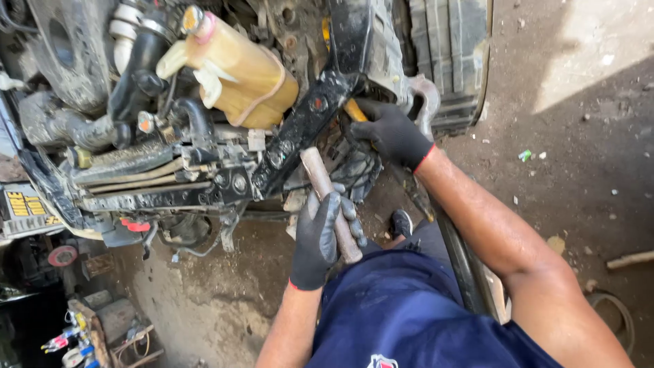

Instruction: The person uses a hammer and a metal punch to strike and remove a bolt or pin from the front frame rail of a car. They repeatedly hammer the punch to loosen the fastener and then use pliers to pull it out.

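Worn wooden hammer handle (330,204): centre frame, tilted toward 11 o'clock, head hidden behind black metal crossbar (306,123).

Head view: left hand (320,235), black glove, fingers wrapped tight round wooden handle. Right hand (392,133), black glove, at 1 o'clock from left, fingers closed round yellow-handled tool (354,109) pressed against crossbar. Yellowish plastic coolant reservoir (242,75) at 11 o'clock. Dirt floor (579,157) at 3 o'clock.
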